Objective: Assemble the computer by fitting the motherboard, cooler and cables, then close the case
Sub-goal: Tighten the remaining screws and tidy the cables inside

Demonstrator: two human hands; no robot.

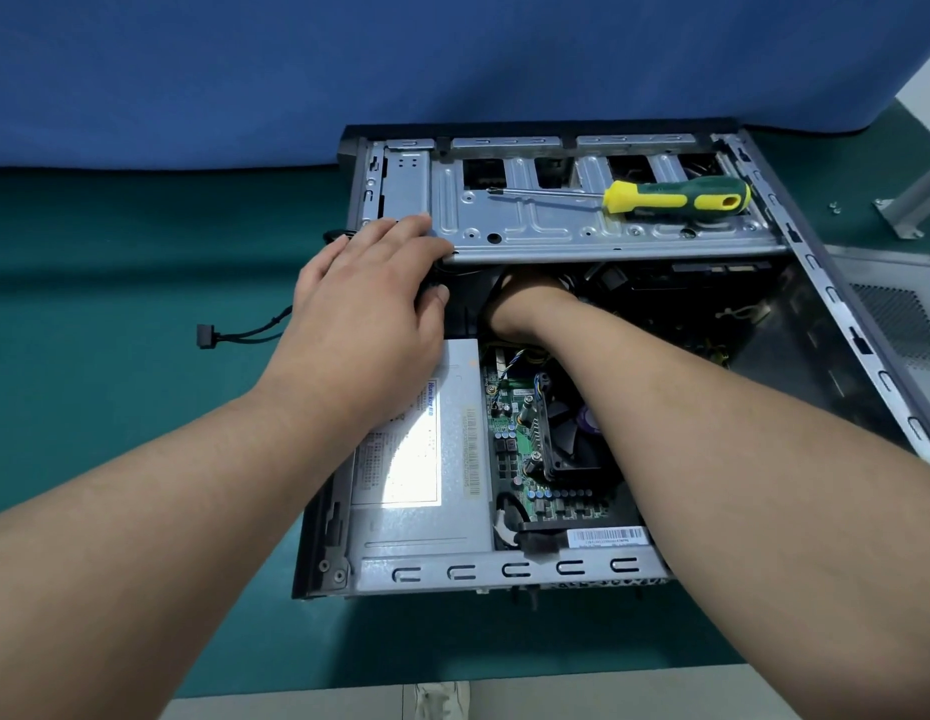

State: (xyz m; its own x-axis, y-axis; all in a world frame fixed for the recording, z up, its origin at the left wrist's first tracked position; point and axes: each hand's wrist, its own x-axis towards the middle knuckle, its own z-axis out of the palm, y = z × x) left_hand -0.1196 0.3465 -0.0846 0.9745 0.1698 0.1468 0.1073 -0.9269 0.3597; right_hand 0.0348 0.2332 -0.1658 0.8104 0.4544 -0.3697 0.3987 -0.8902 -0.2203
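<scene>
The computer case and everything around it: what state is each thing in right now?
Computer case: lying on its side, open.
Drive cage: across the far end of the case.
Screwdriver: lying loose on the drive cage.
Cooler fan: seated on the motherboard.
SATA power connector: unplugged, out on the mat.
Side panel: off, lying right of the case.
Left hand: resting on the cage corner.
Right hand: reaching under the cage, fingers hidden.

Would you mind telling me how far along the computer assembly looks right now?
Done: motherboard and cooler sit inside the case. In hand: the left hand rests on the drive cage while the right hand reaches under it, its grip hidden. Left: a cable trails outside and the side panel is off.
</scene>
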